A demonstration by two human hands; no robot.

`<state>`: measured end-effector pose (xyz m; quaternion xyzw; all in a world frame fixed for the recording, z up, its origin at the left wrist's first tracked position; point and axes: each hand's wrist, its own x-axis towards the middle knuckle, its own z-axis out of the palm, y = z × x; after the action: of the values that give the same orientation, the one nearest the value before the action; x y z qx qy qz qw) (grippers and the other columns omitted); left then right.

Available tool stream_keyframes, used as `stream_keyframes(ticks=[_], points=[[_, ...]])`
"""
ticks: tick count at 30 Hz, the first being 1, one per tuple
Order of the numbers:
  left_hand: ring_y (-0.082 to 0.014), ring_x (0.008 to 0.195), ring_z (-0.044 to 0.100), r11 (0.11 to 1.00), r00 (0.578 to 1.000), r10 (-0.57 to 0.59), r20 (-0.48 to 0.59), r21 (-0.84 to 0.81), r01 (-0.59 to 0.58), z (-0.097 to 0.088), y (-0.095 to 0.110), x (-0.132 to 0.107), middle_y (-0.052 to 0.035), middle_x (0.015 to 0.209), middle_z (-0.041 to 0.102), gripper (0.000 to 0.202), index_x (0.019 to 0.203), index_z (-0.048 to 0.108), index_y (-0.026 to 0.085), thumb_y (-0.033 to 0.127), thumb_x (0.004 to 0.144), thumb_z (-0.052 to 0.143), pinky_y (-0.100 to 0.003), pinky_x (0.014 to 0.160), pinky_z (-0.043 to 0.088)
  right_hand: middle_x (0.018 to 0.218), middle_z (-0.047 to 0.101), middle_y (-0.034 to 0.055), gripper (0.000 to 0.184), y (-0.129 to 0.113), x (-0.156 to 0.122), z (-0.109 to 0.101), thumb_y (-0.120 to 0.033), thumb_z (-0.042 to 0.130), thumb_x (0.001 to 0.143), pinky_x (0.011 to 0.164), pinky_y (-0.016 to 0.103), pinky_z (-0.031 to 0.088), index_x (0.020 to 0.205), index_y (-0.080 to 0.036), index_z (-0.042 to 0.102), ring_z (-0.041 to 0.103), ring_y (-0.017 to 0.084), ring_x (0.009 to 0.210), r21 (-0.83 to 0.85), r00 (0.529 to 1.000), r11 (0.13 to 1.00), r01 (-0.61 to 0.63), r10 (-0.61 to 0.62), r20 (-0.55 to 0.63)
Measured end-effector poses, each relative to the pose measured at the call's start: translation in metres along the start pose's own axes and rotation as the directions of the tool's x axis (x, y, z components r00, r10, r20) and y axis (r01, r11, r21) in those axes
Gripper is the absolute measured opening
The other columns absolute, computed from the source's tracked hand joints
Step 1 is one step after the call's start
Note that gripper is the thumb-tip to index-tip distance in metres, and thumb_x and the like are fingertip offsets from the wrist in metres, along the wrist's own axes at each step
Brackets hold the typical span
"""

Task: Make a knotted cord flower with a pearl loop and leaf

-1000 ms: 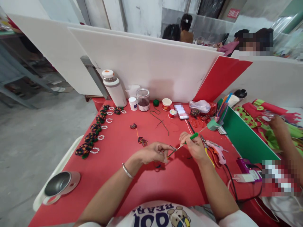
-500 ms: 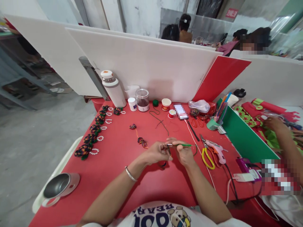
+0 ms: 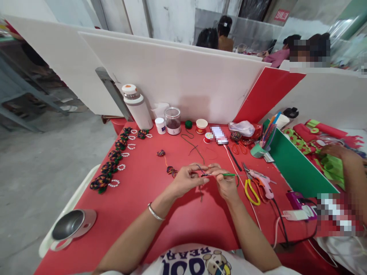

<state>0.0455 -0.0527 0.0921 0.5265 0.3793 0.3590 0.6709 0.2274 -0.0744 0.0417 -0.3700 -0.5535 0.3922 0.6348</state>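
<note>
My right hand (image 3: 226, 184) is closed round a crochet hook (image 3: 229, 175) with a green handle, its metal end pointing left. My left hand (image 3: 189, 178) pinches dark yarn (image 3: 202, 170) at the tip of the hook; the stitches are too small to make out. A loose yarn end (image 3: 201, 196) hangs below the fingers. Left of my hands, a strand of multicoloured yarn (image 3: 171, 171) lies on the red table. A small crocheted piece (image 3: 161, 153) lies beyond it. Dark green yarn runs from a small ball (image 3: 188, 124) at the back towards my hands.
Several crocheted pieces with bead loops (image 3: 109, 168) line the left side. A steel mug (image 3: 73, 226) stands front left, a thermos (image 3: 138, 109) behind. Yellow-handled pliers (image 3: 252, 192), a pink glue gun (image 3: 265, 185) and cables lie right. A co-worker's arm (image 3: 348, 164) is beyond the green divider (image 3: 301, 164).
My left fingers have lifted and spread slightly, drawing yarn up over the hook. A yarn end now hangs lower beneath the hands. The hook stays nearly in place.
</note>
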Motion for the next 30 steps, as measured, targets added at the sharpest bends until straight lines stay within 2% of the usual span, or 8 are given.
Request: stream_keyframes(ticks=[8, 11, 15, 18, 20, 22, 25, 30], points=[[-0.0104, 0.057, 0.054, 1.0, 1.0, 0.005, 0.019, -0.027, -0.005, -0.004, -0.002, 0.004, -0.0018, 0.068, 0.065, 0.051, 0.112, 0.076, 0.013, 0.033, 0.066, 0.086, -0.024, 0.056, 0.043, 0.083, 0.076, 0.0042, 0.031, 0.001, -0.003, -0.001, -0.058, 0.064, 0.088, 0.092, 0.051, 0.054, 0.085, -0.029, 0.076, 0.069, 0.027, 0.098, -0.061, 0.999, 0.997, 0.037, -0.036, 0.016], [-0.0117, 0.057, 0.057, 0.998, 0.996, 0.057, -0.07, -0.019, -0.058, 0.002, -0.004, 0.006, -0.0011, 0.063, 0.065, 0.042, 0.102, 0.077, 0.011, 0.028, 0.064, 0.085, -0.025, 0.06, 0.046, 0.091, 0.077, 0.0036, 0.025, -0.011, -0.003, 0.003, -0.052, 0.063, 0.092, 0.093, 0.051, 0.052, 0.092, -0.032, 0.077, 0.068, 0.026, 0.095, -0.194, 0.989, 0.97, 0.149, -0.147, 0.027], [-0.0127, 0.06, 0.06, 0.993, 0.97, 0.116, -0.214, 0.0, -0.119, 0.014, -0.007, 0.007, -0.0002, 0.061, 0.064, 0.027, 0.09, 0.076, 0.011, 0.023, 0.066, 0.08, -0.025, 0.066, 0.049, 0.101, 0.078, 0.0025, 0.02, -0.024, -0.006, 0.009, -0.03, 0.072, 0.088, 0.087, 0.047, 0.053, 0.107, -0.037, 0.077, 0.064, 0.025, 0.1, -0.56, 0.917, 0.738, 0.376, -0.385, 0.108], [-0.0114, 0.058, 0.06, 0.988, 0.972, 0.074, -0.225, -0.117, -0.102, 0.018, -0.009, 0.008, 0.0023, 0.061, 0.064, 0.05, 0.113, 0.072, 0.01, 0.022, 0.065, 0.081, -0.023, 0.062, 0.048, 0.109, 0.077, 0.0016, 0.04, -0.023, -0.011, 0.011, -0.019, 0.075, 0.084, 0.085, 0.045, 0.054, 0.118, -0.039, 0.072, 0.064, 0.026, 0.101, -0.704, 0.844, 0.532, 0.471, -0.504, 0.184], [-0.01, 0.056, 0.059, 0.975, 0.978, 0.036, -0.203, -0.208, -0.08, 0.016, -0.009, 0.008, 0.003, 0.061, 0.064, 0.061, 0.12, 0.069, 0.009, 0.023, 0.063, 0.084, -0.022, 0.06, 0.047, 0.11, 0.077, 0.0017, 0.042, -0.021, -0.013, 0.012, -0.019, 0.074, 0.085, 0.084, 0.044, 0.054, 0.121, -0.039, 0.071, 0.064, 0.025, 0.1, -0.739, 0.832, 0.478, 0.476, -0.517, 0.201], [-0.0079, 0.052, 0.056, 0.957, 0.987, -0.003, -0.161, -0.286, -0.043, 0.012, -0.008, 0.008, 0.003, 0.061, 0.063, 0.064, 0.119, 0.069, 0.008, 0.025, 0.06, 0.088, -0.02, 0.055, 0.044, 0.107, 0.078, 0.0018, 0.038, -0.021, -0.013, 0.013, -0.022, 0.072, 0.087, 0.083, 0.044, 0.053, 0.12, -0.039, 0.071, 0.064, 0.025, 0.097, -0.723, 0.825, 0.494, 0.483, -0.532, 0.188], [-0.0053, 0.044, 0.049, 0.932, 0.996, -0.074, -0.048, -0.36, 0.051, 0.005, -0.004, 0.006, 0.0032, 0.059, 0.063, 0.067, 0.116, 0.071, 0.008, 0.027, 0.055, 0.092, -0.02, 0.048, 0.039, 0.1, 0.078, 0.0017, 0.028, -0.024, -0.008, 0.013, -0.028, 0.07, 0.09, 0.082, 0.044, 0.053, 0.116, -0.038, 0.073, 0.063, 0.024, 0.095, -0.609, 0.841, 0.622, 0.492, -0.52, 0.149], [-0.0124, 0.057, 0.064, 0.921, 0.991, -0.121, 0.049, -0.367, 0.131, -0.007, 0.001, 0.003, -0.0003, 0.063, 0.067, 0.063, 0.111, 0.073, 0.009, 0.023, 0.053, 0.094, -0.026, 0.063, 0.051, 0.095, 0.078, 0.0031, 0.02, -0.035, 0.006, 0.001, -0.035, 0.065, 0.094, 0.085, 0.046, 0.052, 0.11, -0.034, 0.076, 0.063, 0.024, 0.096, -0.371, 0.919, 0.843, 0.39, -0.332, 0.212]])
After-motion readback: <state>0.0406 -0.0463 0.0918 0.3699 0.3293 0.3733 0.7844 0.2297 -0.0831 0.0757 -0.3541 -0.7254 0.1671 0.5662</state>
